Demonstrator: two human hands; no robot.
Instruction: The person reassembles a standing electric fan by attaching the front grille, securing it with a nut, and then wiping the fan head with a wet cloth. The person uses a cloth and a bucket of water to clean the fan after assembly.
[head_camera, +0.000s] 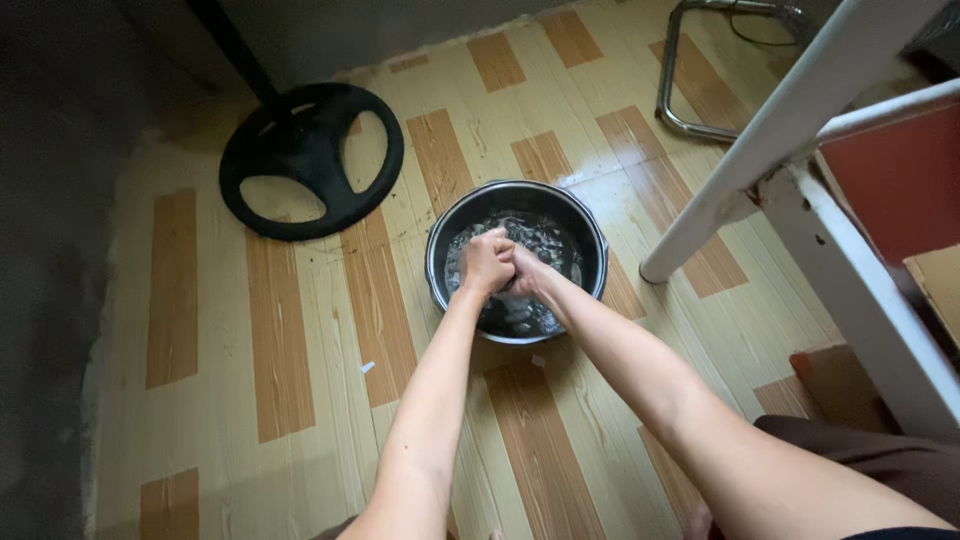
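Observation:
A round dark metal pot (592, 232) stands on the floor, holding water and dark wet material (545, 240) that I cannot identify. Both my hands are inside the pot, pressed together over its middle. My left hand (486, 262) is clenched into a fist around some of the wet material. My right hand (524, 272) sits right against it, fingers closed on the same material. Both forearms reach down from the bottom of the view.
A black round fan base (312, 160) with its pole lies on the wood-patterned floor (300, 340) at the upper left. A white slanted frame leg (770, 150) stands right of the pot. A chrome tube frame (680, 100) sits at the far top right.

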